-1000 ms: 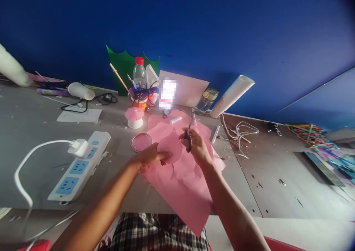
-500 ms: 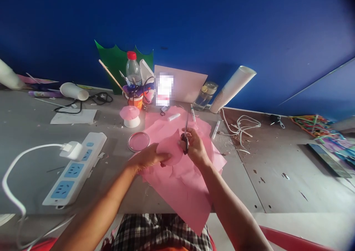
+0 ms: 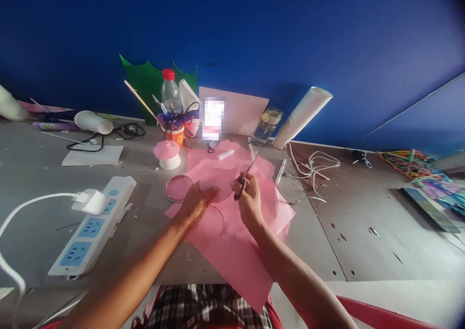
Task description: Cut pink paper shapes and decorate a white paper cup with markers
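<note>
Head view. Left hand over pink paper sheets at front middle of grey worktop; fingers pinching a round pink cut-out, lifted just above the sheets. Right hand just beside, fingers closed through handles of small scissors, blades angled up and away, parted or not cannot tell. Curved cut line visible in sheet below left hand. Round ring lid left of cut-out, touching sheet edge. White cup with pink top behind it. White power strip at left, plug seated. Orange pot of tools, water bottle, glass jar, stack of paper cups along blue wall. White cables right of sheets.
</note>
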### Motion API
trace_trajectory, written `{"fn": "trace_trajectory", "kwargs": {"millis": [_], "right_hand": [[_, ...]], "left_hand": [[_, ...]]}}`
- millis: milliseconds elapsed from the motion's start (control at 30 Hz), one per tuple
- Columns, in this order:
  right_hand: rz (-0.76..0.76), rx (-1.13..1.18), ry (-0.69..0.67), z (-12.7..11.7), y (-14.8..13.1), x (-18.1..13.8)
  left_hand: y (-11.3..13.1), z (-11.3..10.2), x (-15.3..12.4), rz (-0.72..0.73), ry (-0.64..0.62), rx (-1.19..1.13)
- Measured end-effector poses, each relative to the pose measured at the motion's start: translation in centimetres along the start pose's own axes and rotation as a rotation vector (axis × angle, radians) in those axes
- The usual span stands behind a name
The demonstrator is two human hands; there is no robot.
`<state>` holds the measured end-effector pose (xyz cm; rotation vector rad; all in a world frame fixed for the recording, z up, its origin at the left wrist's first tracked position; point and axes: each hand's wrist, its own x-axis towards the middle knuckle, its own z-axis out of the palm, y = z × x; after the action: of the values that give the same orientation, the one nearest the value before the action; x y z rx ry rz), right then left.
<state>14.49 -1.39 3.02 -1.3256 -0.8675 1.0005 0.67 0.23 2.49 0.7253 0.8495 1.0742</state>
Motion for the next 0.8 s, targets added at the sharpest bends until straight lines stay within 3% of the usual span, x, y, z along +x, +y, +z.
{"fn": "trace_trajectory", "kwargs": {"millis": [167,367,800], "right_hand": [[0.024,-0.118,-0.224,-1.3,-0.6,-0.1],[0.077,-0.155,-0.433,-1.4,-0.9,-0.3],[0.132,-0.181,-0.502,-1.1,-1.2,-0.9]], "left_hand": [[1.0,-0.8,0.6,0.096,0.136,-0.014],[1.8,-1.6,0.8,0.140,0.201,0.053],[2.3,-1.6,-0.2,0.084,0.144,0.290]]}}
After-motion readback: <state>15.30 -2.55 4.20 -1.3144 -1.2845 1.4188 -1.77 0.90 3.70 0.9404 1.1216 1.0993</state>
